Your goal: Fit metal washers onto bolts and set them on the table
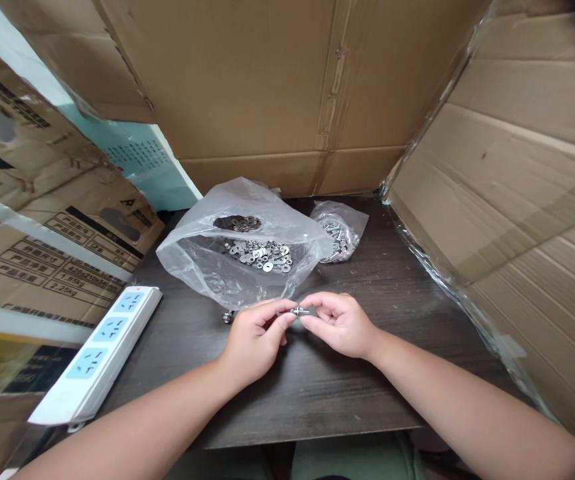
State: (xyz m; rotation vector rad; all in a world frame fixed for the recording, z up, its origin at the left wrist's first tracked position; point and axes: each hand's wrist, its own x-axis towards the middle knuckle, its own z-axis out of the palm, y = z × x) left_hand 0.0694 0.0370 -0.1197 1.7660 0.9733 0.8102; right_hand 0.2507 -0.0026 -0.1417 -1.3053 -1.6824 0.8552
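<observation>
My left hand (258,337) pinches one end of a small metal bolt (305,312) between thumb and fingers. From the other side, my right hand (340,325) closes thumb and forefinger around a washer (298,311) on the bolt's shank. Both hands meet just above the dark table, in front of an open clear plastic bag (192,257). Inside that bag lies a heap of loose metal washers (267,257). Beside my left hand, partly hidden by it, a small assembled bolt (228,317) rests on the table.
A smaller clear bag of screws (338,237) sits at the back right. On the left stands a white power strip (102,347). Cardboard walls (247,87) enclose the dark wooden table (367,400) at the back and sides.
</observation>
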